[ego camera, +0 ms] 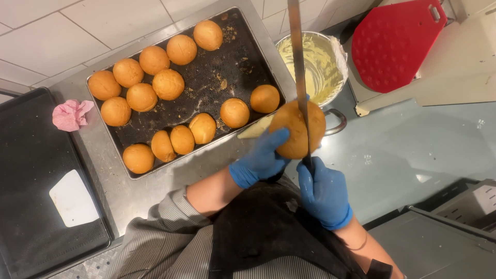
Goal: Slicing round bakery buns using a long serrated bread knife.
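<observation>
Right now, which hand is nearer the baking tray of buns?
Left. The left hand grips a bun just off the baking tray; the right hand holds the knife, farther away.

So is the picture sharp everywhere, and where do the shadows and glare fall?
Head view: the buns on the baking tray look sharp; the long knife is slightly soft towards the top edge. The person's shadow darkens the steel counter below the tray. Soft glare shows on the counter at right and on the metal bowl rim. Straight edges look slightly bowed.
</observation>
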